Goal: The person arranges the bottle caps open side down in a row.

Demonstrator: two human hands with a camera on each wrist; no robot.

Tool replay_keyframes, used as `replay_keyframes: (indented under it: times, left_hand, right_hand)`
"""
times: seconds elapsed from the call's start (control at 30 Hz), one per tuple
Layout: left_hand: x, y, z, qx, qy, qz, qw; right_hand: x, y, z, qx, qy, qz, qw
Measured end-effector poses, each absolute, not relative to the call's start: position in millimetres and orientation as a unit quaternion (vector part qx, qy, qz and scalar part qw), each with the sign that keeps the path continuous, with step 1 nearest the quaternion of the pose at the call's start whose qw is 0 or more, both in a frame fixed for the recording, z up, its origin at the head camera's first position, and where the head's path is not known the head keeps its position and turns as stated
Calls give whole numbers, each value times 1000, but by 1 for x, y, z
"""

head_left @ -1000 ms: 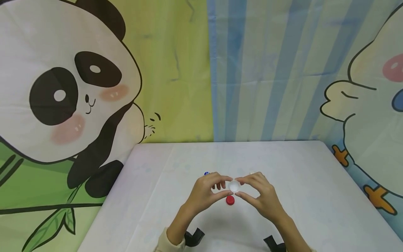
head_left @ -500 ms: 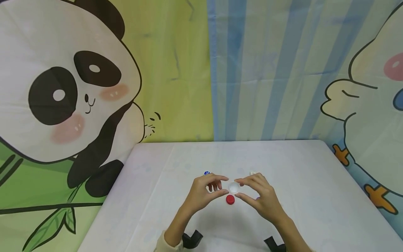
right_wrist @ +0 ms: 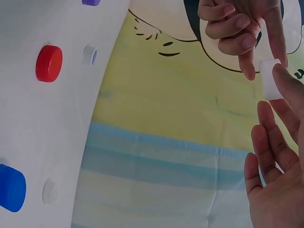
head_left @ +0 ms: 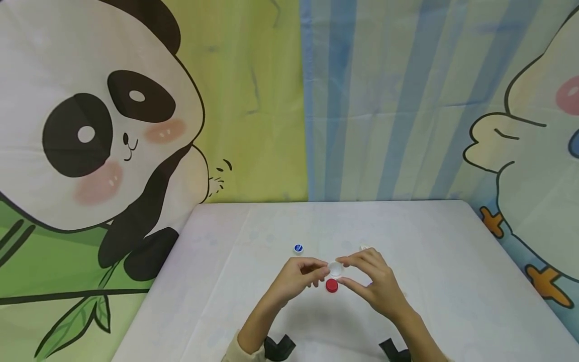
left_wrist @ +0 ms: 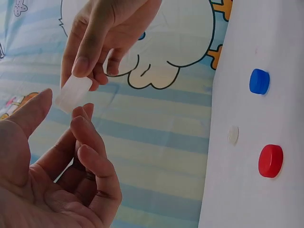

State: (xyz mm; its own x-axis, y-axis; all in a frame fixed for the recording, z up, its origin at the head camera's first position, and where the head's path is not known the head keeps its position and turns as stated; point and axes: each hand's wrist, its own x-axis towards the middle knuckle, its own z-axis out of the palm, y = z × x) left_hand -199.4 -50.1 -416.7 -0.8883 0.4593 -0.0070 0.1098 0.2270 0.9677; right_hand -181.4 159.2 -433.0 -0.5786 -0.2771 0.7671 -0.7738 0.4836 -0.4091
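A small white bottle cap (head_left: 335, 270) is held up over the table, its round hollow side turned toward the head camera. My right hand (head_left: 374, 282) pinches it; in the right wrist view the thumb lies against the cap (right_wrist: 270, 80). From the other side my left hand (head_left: 299, 278) reaches close to it. In the left wrist view the left hand's thumb and fingers (left_wrist: 89, 135) stand apart around the cap's lower end; contact is unclear. A red bottle cap (head_left: 331, 285) lies on the table just below the hands.
A blue-and-white cap (head_left: 298, 248) lies behind my left hand, a whitish cap (head_left: 364, 247) behind my right. The wrist views also show a blue cap (left_wrist: 259, 81), a clear cap (left_wrist: 233, 135) and a purple cap (right_wrist: 91, 2) on the white table (head_left: 253, 226).
My left hand lets go of the white cap and draws slightly away, then its thumb and fingers come closer together near it. My right hand keeps its pinch nearly in place.
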Motion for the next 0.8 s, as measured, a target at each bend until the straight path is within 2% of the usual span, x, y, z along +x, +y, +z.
replay_keyframes:
  times: [0.13,0.27,0.6,0.8]
  left_hand:
    - [-200,-48,-415,189,766,598,145]
    - [-193,-47,-397,191,768,595,140]
    - [-196,-47,-398,188,770,595,132]
    - [-194,-50,-393,186,784,583,103]
  right_hand:
    - [-182,159,-433,331,-801,384,318]
    - [-182,159,-434,332,-802,381,318]
    - [-183,158,-435,340,-795,387,320]
    - [-182,160,-438,318,-819,384,283]
